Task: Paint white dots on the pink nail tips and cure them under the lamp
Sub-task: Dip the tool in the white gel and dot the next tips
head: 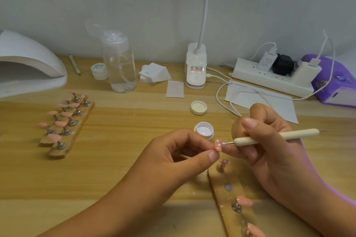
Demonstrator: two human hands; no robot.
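A: The left hand [173, 159] pinches the pink nail tip [218, 145] mid-air beside the paint pot [204, 131]; the right hand [273, 150] has its fingers clamped on the dotting tool [289, 134].
B: Featherlight and probably slick, so hold its edges, clear of the wet dots.

Curing lamp [28, 63] far left, open jar [204, 131] behind hands, power strip [273, 77] back right

My left hand [179, 152] pinches a pink tip [218, 145] that already has white dots. My right hand [269, 140] holds the dotting tool [269, 137], its point touching the tip just in front of the open paint jar [204, 130].
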